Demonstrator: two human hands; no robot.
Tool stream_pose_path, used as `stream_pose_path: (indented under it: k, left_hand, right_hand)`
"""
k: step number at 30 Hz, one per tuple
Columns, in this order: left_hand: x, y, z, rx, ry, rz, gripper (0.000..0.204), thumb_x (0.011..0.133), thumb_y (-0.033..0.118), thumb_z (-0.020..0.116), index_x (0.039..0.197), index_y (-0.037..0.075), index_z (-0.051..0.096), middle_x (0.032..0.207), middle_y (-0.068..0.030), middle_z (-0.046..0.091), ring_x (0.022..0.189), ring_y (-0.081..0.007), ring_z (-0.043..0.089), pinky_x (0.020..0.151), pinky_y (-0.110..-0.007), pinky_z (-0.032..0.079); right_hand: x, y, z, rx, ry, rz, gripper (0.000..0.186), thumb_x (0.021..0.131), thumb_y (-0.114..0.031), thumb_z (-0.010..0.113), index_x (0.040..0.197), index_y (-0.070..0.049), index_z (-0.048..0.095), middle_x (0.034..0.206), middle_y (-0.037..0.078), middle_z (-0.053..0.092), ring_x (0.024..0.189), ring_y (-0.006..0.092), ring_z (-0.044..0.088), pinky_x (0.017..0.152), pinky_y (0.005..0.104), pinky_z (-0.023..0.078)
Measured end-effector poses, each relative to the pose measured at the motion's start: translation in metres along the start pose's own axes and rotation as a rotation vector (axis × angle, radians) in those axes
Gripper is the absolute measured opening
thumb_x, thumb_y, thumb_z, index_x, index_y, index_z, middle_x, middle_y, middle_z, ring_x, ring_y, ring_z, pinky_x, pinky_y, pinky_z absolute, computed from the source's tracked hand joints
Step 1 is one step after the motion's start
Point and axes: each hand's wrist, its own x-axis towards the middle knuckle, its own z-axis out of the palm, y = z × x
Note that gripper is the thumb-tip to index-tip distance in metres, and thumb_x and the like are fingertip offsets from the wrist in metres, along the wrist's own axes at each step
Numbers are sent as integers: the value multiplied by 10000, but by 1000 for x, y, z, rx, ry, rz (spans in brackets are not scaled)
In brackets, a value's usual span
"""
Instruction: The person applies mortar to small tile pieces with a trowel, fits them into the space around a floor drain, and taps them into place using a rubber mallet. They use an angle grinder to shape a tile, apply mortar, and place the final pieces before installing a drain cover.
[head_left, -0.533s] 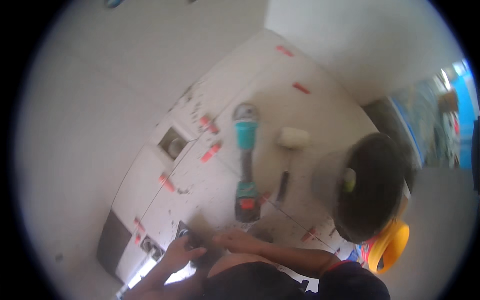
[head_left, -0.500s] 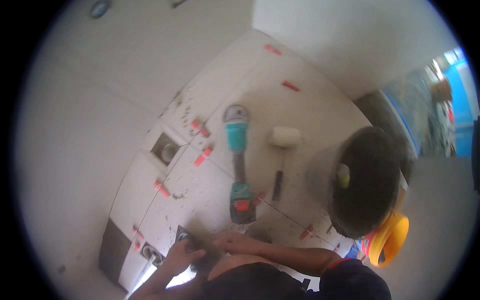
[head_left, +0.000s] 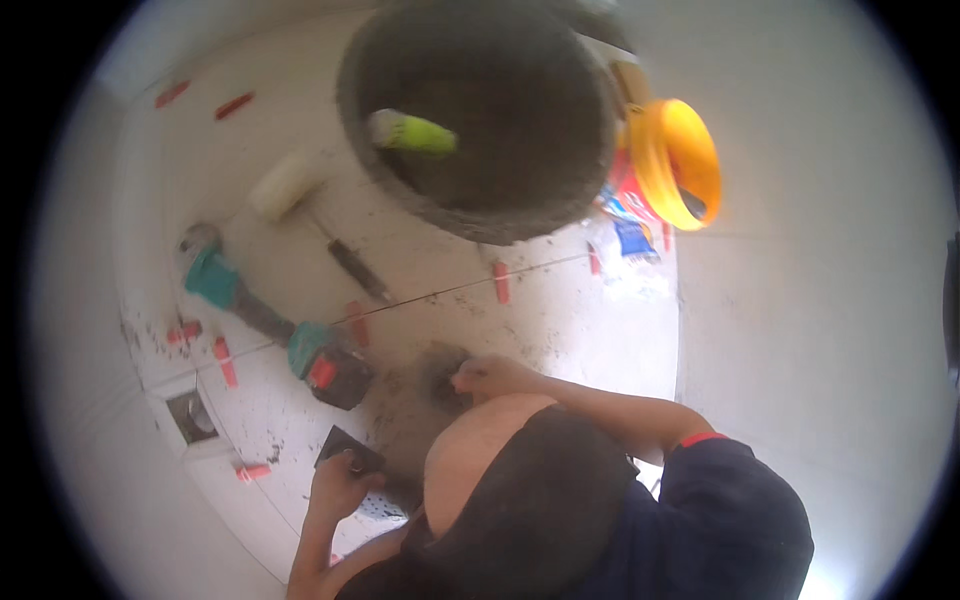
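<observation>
My left hand (head_left: 340, 488) is closed on a dark flat square-edged plate (head_left: 350, 450), low over the tiled floor; whether the plate has a handle is hidden by my fingers. My right hand (head_left: 502, 378) reaches in from the right with its fingers curled, right beside a dark grey lump (head_left: 440, 375) on the floor. Blur keeps me from telling what the fingers hold. Between my hands a grey smear of mortar (head_left: 402, 425) covers the tile. Near my left wrist, a pale dotted patch (head_left: 378, 503) shows partly.
A big dark bucket (head_left: 480, 215) stands ahead, with a yellow-green roll (head_left: 418, 134) in it. To its right is a yellow-rimmed pail (head_left: 712, 165). At left lie a teal angle grinder (head_left: 265, 315), a white-headed mallet (head_left: 350, 270), red tile wedges (head_left: 502, 282) and a square floor opening (head_left: 191, 416).
The view has swung to the right, so bucket, grinder and mallet sit farther left. My hands have moved apart; the right one is now beside the grey lump.
</observation>
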Motion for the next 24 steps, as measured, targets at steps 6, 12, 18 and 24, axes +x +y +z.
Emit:
stream_pose_path:
  k: [6, 12, 18, 24]
  left_hand:
    - [-6, -9, -17, -155, -290, 100, 447, 697, 290, 826, 998, -15, 698, 904, -172, 712, 855, -286, 696, 758, -369, 530]
    - [-21, -37, -5, -350, -153, 94, 309, 740, 200, 784, 964, 5, 700, 856, -131, 711, 830, -226, 690, 743, -349, 526]
    - [-34, -18, 7, -526, 43, -100, 374, 802, 199, 789, 1048, -48, 652, 796, -125, 689, 734, -172, 660, 656, -320, 508]
    - [-51, -53, 14, -501, 198, -245, 461, 788, 261, 813, 1049, -76, 637, 822, -139, 713, 757, -175, 681, 659, -320, 519]
  right_hand:
    - [-38, 54, -15, 129, 375, 107, 359, 931, -359, 604, 1012, -15, 667, 900, 123, 692, 855, 225, 676, 766, 374, 509]
    - [-2, 94, -41, 197, 474, 64, 333, 938, -267, 617, 1138, -3, 587, 943, 136, 685, 745, 195, 689, 666, 353, 535]
    - [-28, 127, -163, -881, 1222, -234, 632, 790, -247, 771, 1313, -39, 483, 1253, 231, 498, 1173, 403, 483, 995, 465, 410]
    - [-3, 134, -214, -875, 1149, 25, 893, 739, -280, 812, 1493, -173, 347, 1477, 242, 307, 1337, 428, 354, 1095, 534, 317]
